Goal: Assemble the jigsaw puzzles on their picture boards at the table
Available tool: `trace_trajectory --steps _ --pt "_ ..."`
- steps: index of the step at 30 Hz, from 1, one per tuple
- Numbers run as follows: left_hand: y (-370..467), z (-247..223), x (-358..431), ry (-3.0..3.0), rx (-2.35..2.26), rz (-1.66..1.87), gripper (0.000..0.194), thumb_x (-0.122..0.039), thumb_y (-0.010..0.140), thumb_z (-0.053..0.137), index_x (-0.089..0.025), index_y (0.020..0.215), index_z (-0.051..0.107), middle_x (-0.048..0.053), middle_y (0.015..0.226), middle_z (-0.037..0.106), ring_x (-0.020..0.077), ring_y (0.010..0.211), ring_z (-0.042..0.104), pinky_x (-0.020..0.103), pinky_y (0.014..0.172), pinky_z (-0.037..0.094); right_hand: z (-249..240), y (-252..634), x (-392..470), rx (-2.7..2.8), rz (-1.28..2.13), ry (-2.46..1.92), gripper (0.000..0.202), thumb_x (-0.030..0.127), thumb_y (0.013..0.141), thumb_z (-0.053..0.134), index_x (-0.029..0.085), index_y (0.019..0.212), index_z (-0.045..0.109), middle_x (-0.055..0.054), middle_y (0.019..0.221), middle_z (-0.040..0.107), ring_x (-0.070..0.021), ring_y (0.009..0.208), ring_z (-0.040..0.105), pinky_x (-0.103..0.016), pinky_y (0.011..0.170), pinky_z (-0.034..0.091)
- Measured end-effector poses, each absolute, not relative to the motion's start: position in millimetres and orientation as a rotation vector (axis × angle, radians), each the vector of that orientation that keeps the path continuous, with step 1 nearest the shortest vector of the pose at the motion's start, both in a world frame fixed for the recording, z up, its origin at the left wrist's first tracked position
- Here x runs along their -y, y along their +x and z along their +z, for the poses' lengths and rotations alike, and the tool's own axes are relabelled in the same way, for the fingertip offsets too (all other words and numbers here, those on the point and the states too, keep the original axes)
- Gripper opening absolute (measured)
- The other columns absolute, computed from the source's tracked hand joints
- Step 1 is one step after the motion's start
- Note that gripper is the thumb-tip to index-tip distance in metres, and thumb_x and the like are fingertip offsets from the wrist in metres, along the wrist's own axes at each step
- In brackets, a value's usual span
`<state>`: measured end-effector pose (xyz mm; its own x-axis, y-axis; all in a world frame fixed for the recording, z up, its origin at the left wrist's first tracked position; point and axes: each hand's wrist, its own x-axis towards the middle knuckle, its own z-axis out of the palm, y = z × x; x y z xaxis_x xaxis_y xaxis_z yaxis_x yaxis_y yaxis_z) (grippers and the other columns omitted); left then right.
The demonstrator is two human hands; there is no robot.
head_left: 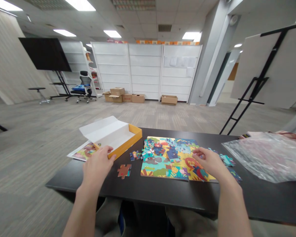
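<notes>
My left hand [100, 163] is closed on the near end of a yellow cardboard box [128, 144] with a white inside and its lid folded back. A colourful jigsaw puzzle [160, 161] with animal pictures lies flat on the black table, several loose pieces heaped on its upper left part. Over its right side hovers my right hand [207, 161], fingers curled and tips together; whether a piece is between them cannot be made out. Between the box and the puzzle lie a brown puzzle piece [124, 171] and a dark blue piece [135, 155].
More loose pieces [227, 160] lie right of the puzzle, partly behind my right hand. A crinkled clear plastic bag [268, 156] covers the table's right end. A printed picture sheet [82, 151] sits under the box. The black table's [148, 191] front edge is close to my body.
</notes>
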<state>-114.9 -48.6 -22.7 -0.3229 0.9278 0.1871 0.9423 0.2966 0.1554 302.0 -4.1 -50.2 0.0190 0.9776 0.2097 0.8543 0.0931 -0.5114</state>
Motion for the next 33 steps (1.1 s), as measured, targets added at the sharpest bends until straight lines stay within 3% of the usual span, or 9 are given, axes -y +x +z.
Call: trace_trajectory --steps 8,16,33 --pt "-121.7 -25.6 45.5 -1.84 2.342 -0.52 0.03 -0.035 0.097 0.04 -0.022 0.108 0.064 0.008 0.105 0.073 0.0277 0.096 0.069 0.034 0.076 0.047 -45.4 272.4 -2.0 1.938 0.352 -1.668 0.022 0.036 0.082 0.054 0.022 0.083 0.071 -0.006 0.08 0.075 -0.0211 0.067 0.066 -0.031 0.065 0.049" --pt "-134.1 -39.4 39.1 -1.666 2.248 -0.713 0.022 -0.032 0.095 0.047 -0.022 0.105 0.065 0.006 0.103 0.071 0.0252 0.089 0.066 0.033 0.073 0.045 -45.6 268.4 -0.2 1.98 0.359 -1.625 0.026 0.039 0.083 0.052 0.02 0.083 0.071 -0.006 0.08 0.075 -0.0212 0.067 0.066 -0.031 0.065 0.048" --pt "-128.3 -52.6 18.2 -1.665 2.329 -0.659 0.024 -0.029 0.094 0.05 -0.02 0.109 0.066 0.012 0.118 0.068 0.0298 0.094 0.067 0.041 0.082 0.048 -58.4 260.9 -5.3 1.979 0.468 -1.535 0.018 0.031 0.086 0.053 0.02 0.087 0.068 -0.006 0.086 0.076 -0.0201 0.075 0.068 -0.03 0.069 0.049"
